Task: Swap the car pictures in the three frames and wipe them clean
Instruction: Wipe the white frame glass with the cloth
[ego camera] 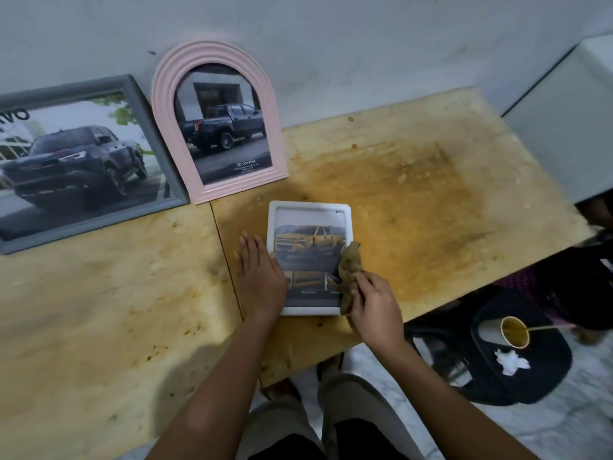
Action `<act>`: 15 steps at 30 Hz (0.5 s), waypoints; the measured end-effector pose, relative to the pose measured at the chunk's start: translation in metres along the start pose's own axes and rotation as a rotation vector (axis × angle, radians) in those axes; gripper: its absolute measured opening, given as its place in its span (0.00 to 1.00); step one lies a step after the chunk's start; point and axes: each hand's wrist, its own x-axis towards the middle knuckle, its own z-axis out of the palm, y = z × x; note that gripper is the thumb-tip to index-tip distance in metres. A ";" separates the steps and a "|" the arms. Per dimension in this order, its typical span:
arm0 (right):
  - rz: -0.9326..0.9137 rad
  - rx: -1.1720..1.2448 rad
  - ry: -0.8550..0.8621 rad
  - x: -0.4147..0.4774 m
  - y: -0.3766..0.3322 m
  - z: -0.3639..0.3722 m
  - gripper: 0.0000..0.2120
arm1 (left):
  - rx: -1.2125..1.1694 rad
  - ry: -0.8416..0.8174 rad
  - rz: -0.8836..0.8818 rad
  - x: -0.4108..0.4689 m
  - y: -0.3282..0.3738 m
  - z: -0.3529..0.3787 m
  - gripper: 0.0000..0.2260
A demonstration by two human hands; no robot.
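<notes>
On the stained table [414, 180] the white frame [310, 207] lies flat, left hand [260, 270] pressing it open-palmed, right hand [371, 303] pinching a rag [350, 263]; best wipe outward, keeping it pinned.

Three frames arranged on the desk [414, 194] before the wall [331, 44]
The large frame [155, 141] was leaned against the wall at the far left, with the arched frame [164, 94] propped to its right. The small frame [308, 204] was laid flat before the arched frame, the left grip [260, 270] placed on its left edge and a cloth [350, 263] held at its right edge by the right grip [374, 307].
</notes>
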 end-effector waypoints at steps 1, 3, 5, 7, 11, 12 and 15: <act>0.022 -0.001 0.001 0.003 -0.002 0.001 0.15 | -0.014 0.005 -0.008 -0.001 0.001 0.000 0.24; 0.058 0.012 -0.013 0.011 -0.003 0.002 0.16 | -0.087 0.014 -0.048 -0.007 0.006 0.000 0.23; 0.049 0.031 -0.034 0.025 -0.002 0.000 0.17 | -0.205 0.027 -0.120 -0.018 0.013 0.000 0.23; 0.021 0.043 -0.065 0.046 -0.001 -0.005 0.18 | -0.324 0.036 -0.170 -0.032 0.015 -0.003 0.24; -0.053 0.109 -0.143 0.085 -0.005 -0.020 0.19 | -0.366 0.027 -0.135 -0.039 0.004 -0.013 0.31; -0.064 0.135 -0.159 0.089 -0.006 -0.022 0.19 | -0.307 0.013 -0.053 -0.035 -0.001 -0.015 0.34; -0.074 0.175 -0.172 0.091 -0.003 -0.023 0.20 | 0.025 -0.077 0.237 -0.016 -0.017 -0.016 0.36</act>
